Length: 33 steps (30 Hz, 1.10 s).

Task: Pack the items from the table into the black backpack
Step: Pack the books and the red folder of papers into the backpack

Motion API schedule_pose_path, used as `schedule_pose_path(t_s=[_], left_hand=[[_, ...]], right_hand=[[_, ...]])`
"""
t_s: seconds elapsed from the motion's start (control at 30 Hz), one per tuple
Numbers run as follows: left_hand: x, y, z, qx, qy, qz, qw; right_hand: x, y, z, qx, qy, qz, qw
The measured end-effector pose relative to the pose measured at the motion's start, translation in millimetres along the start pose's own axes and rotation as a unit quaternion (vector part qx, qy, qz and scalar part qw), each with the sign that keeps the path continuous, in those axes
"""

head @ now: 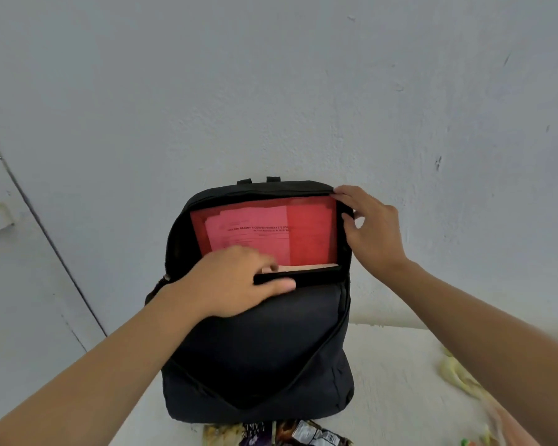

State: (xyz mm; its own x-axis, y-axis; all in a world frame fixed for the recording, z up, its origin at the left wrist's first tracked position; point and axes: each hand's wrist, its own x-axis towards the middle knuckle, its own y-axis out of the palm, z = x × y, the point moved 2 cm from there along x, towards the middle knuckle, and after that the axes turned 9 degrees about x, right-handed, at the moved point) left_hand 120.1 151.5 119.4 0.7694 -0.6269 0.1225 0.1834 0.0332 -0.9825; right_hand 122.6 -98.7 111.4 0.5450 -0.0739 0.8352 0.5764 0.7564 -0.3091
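We see the black backpack (264, 349) upright on a white table (400, 365), against the wall, its top open. Our left hand (236, 281) grips the front lip, fingers curled inside and thumb outside. Our right hand (371, 226) pinches the back rim's right corner. A red folder (310, 230) stands inside. Snack packets (303, 434) lie in front.

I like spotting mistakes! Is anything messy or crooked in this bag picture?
A little. Inside the black backpack, the pink paper sits slightly crooked in the red folder, and its top edge looks ragged. Nothing looks spilled or broken.
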Motion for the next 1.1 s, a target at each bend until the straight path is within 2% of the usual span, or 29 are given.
schedule_pose_path(t_s=[0.03,0.17,0.23,0.33,0.47,0.57,0.63,0.7,0.83,0.9,0.97,1.03,1.1], left_hand=[[-1.7,5.2,-2.8,0.007,0.004,0.035,0.999],[-10.4,11.4,0.8,-0.029,0.013,0.089,0.996],[-13.7,12.0,-1.0,-0.013,0.03,0.103,0.994],[-10.9,16.7,-7.5,0.037,0.047,0.014,0.998],[0.4,30.6,-10.1,0.052,0.011,-0.122,0.991],[12.2,43.8,-10.9,0.022,-0.001,-0.205,0.979],[21.2,48.5,-13.0,0.017,-0.009,-0.221,0.975],[28.1,51.4,-15.8,0.022,-0.021,-0.214,0.976],[25.8,66.1,-22.2,0.074,-0.037,-0.188,0.979],[21.3,76.9,-26.7,0.114,-0.013,-0.14,0.983],[19.0,83.9,-23.5,0.107,0.003,-0.113,0.988],[19.7,83.2,-18.4,0.063,0.0,-0.124,0.99],[20.7,78.9,-18.5,0.049,0.013,-0.162,0.986]], right_hand=[[-3.7,-4.2,0.5,-0.006,-0.02,-0.005,1.0],[-18.3,-18.0,3.6,-0.067,-0.088,-0.004,0.994],[-19.9,-20.4,4.4,-0.125,-0.124,0.007,0.984],[-26.8,-21.9,7.5,-0.182,-0.185,0.034,0.965],[-42.3,-18.0,18.9,-0.13,-0.207,0.035,0.969],[-50.4,-15.3,23.1,-0.105,-0.197,0.043,0.974],[-52.1,-18.6,21.7,-0.101,-0.192,0.064,0.974],[-50.7,-22.1,13.8,-0.107,-0.16,0.083,0.978],[-38.7,-20.5,7.2,-0.017,0.027,0.122,0.992],[-39.0,-17.1,13.1,-0.025,0.034,0.157,0.987],[-44.1,-14.6,19.9,-0.044,-0.005,0.203,0.978],[-53.9,-17.8,15.7,-0.057,0.003,0.254,0.966],[-63.1,-27.3,8.3,-0.041,0.063,0.287,0.955]])
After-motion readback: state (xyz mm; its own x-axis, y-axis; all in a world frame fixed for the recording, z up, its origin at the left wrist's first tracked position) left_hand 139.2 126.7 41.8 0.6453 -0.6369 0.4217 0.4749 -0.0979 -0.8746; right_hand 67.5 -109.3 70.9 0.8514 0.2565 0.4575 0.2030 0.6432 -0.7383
